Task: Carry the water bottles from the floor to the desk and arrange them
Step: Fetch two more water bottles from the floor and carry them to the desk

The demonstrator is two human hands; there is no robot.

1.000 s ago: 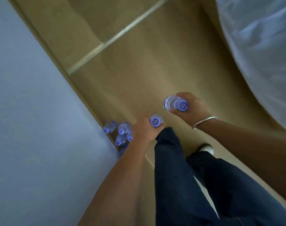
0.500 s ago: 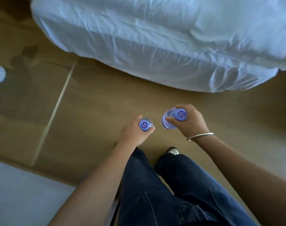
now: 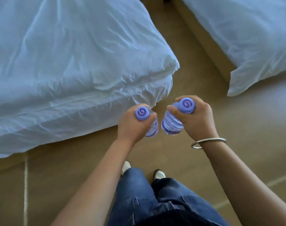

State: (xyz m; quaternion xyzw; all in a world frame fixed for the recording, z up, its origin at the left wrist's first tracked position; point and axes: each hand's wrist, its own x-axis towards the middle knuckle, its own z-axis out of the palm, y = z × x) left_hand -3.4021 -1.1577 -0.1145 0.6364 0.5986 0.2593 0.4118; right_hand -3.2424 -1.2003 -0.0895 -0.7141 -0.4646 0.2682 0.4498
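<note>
Head view: my left hand (image 3: 132,126) grips one water bottle (image 3: 151,128) at the neck, fingers curled just under the purple cap (image 3: 142,113). My right hand (image 3: 195,119) grips a second bottle (image 3: 171,125) the same way, thumb and fingers round the shoulder below its cap (image 3: 187,105). Both bottles hang roughly upright over the floor (image 3: 188,62), close together, just apart as far as I can see. White bed (image 3: 65,62) far left, another bed (image 3: 253,38) far right, floor gap between them. No counter in frame, so I judge this is mid-carry with the drop-off yet to come. Handling guess: clear ribbed plastic, thin walls, will flex if squeezed mid-body; they look full, so moderate weight on a neck grip. Neck and cap are the stiff part, which makes that the right place to hold. Smooth plastic could slip if my palms are damp. For placing I'd set each base flat, then let go of the neck. Bangle (image 3: 208,142) on my right wrist, clear of the bottle. Jeans and shoes near, bottom of frame.
</note>
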